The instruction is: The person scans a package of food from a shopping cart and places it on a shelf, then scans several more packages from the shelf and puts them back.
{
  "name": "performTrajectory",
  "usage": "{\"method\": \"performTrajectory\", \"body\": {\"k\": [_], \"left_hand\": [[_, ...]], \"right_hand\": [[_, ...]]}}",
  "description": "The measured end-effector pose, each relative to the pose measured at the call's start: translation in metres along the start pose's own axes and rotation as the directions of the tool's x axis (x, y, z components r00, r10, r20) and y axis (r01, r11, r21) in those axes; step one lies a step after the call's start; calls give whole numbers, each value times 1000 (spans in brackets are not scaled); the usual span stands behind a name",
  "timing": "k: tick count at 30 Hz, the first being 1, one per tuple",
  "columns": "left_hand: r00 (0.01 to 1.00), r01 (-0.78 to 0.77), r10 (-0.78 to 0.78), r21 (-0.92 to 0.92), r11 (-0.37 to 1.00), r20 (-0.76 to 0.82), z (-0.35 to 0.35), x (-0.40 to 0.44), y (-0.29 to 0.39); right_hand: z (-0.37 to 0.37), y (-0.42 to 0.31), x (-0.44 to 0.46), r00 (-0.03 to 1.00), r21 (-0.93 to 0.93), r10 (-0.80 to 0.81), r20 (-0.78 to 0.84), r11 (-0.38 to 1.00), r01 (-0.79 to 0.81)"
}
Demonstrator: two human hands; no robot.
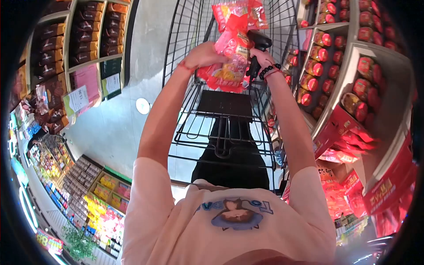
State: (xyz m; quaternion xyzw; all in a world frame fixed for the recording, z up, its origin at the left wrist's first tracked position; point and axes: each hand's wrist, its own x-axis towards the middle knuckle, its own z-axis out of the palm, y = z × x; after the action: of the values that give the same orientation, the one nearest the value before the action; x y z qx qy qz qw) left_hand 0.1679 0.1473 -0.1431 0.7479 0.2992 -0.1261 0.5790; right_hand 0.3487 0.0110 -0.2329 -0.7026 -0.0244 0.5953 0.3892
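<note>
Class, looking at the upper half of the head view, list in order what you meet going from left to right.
Brown packets on the shelf → left hand → pink packet between the hands → right hand → red-lidded jars.

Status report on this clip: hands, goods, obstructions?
Left hand gripping pink-and-red snack bag. Right hand around black scanner-like device, partly overlapping bag's right edge. Second red bag just beyond, in shopping cart.

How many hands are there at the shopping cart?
2: the left hand at the left side of the red bag, and the right hand by its right side. None seems hidden.
</note>
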Motion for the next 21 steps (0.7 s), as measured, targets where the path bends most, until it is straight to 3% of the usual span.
{"method": "performTrajectory", "body": {"k": [2,3,5,8,11,12,14,15,16,18,20,21], "left_hand": [[986,-108,111,28,994,-125,-13,-43,50],[984,-6,26,110,994,-179,-18,-66,75],[946,-105,48,-162,981,-320,-15,-111,106],[882,-221,65,-288,932,-467,-5,-183,159],[834,-318,81,-357,878,-546,12,-250,200],[851,-313,63,-407,858,-521,19,-272,208],[889,-295,41,-502,813,-455,33,-315,220],[892,-324,61,-541,776,-447,42,-335,224],[896,-348,81,-578,738,-436,53,-352,224],[890,-416,176,-589,692,-421,73,-380,220],[863,-496,314,-545,675,-396,93,-398,207],[865,-501,323,-625,599,-384,105,-405,205]], "right_hand": [[-1,-47,-53,988,76,-136,67,989,130],[-1,-66,-81,966,152,-238,104,963,221],[3,-102,-148,888,236,-446,113,880,412],[12,-141,-262,780,235,-624,46,766,598],[7,-151,-355,714,67,-690,123,723,687],[2,-150,-382,747,-25,-645,162,754,656],[10,-145,-443,584,33,-791,184,598,801],[12,-139,-470,588,31,-789,178,602,798],[19,-131,-492,488,71,-860,151,501,862],[13,-105,-526,548,-45,-804,230,554,831],[13,-75,-559,630,-153,-748,211,611,777],[15,-61,-574,655,-184,-732,188,628,756]]}}
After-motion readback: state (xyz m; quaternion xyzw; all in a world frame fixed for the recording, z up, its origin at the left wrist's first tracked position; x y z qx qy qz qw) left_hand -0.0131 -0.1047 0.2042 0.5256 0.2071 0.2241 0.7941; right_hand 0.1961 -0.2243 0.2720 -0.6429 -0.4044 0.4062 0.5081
